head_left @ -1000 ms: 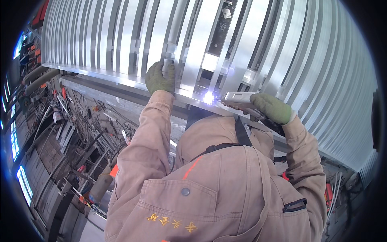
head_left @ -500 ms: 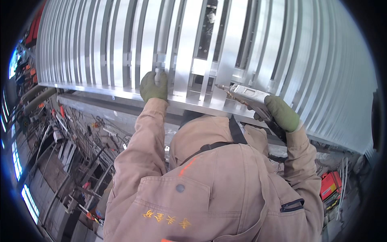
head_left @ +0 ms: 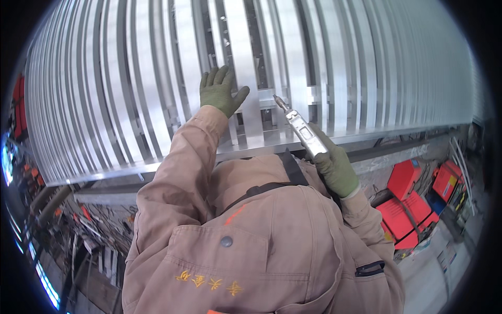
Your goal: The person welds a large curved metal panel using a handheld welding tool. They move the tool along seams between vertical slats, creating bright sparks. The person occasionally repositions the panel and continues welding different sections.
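Observation:
My left hand (head_left: 219,94), in a green glove, is open with its fingers spread over the long silver metal slats (head_left: 183,44). Whether its palm presses on them I cannot tell. In my right hand (head_left: 337,165), also gloved in green, is a silver power screwdriver (head_left: 301,131), gripped with the fingers closed round its rear. Its narrow bit points away from me and to the left, over a gap between slats near a crosswise metal strip (head_left: 266,98). The tool's handle is hidden behind the hand.
The slatted panel ends at a near metal edge (head_left: 261,138) in front of my body. Red cases (head_left: 408,212) lie on the floor to the right. Scrap metal pieces and cables (head_left: 104,230) clutter the floor at the left.
My left hand has left the panel's near edge, moved farther in and spread its fingers. The screwdriver has swung to point more away from me. The view has shifted, showing more red cases.

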{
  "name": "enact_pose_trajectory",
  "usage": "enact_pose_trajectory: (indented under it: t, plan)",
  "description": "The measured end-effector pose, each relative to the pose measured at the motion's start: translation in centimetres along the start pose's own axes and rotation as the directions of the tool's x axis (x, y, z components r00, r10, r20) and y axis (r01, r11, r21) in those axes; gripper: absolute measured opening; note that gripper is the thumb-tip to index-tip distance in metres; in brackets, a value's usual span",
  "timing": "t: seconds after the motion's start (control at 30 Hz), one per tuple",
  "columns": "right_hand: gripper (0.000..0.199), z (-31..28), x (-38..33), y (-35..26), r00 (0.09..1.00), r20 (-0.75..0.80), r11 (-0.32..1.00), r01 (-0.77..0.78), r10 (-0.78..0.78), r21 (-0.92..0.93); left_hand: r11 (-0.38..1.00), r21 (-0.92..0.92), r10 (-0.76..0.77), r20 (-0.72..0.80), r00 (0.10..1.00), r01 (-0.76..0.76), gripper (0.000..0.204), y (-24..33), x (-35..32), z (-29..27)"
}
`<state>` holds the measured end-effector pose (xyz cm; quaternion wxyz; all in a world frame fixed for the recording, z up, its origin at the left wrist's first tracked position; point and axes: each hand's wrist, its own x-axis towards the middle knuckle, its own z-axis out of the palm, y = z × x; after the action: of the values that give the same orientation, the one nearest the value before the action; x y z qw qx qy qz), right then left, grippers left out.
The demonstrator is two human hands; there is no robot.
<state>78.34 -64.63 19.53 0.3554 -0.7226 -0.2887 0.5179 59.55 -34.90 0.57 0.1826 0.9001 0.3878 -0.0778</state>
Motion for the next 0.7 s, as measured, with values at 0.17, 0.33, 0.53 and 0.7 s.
enact_pose_trajectory:
  t: [0.17,0.33,0.53,0.7]
  plan:
    - [0.112,1.0,-0.9,-0.1,0.993,-0.116,0.997,0.008,-0.017,-0.077,0.993,0.114,-0.016,0.098,0.995,0.004,0.097,1.7,1.4,0.8]
    - [0.117,1.8,-1.4,1.2,0.986,-0.157,0.998,0.058,-0.062,-0.035,0.982,0.186,-0.059,0.29,0.955,0.004,0.094,2.7,2.3,-0.4]
    - [0.113,1.4,-1.3,0.9,0.989,-0.113,0.994,0.083,-0.091,-0.073,0.955,0.287,-0.031,0.331,0.943,-0.069,0.089,3.2,2.5,-0.9]
    - [0.113,1.2,-1.1,0.7,0.991,-0.09,0.994,0.097,-0.101,-0.052,0.909,0.285,0.153,0.449,0.88,-0.304,0.077,1.2,3.1,-0.9]
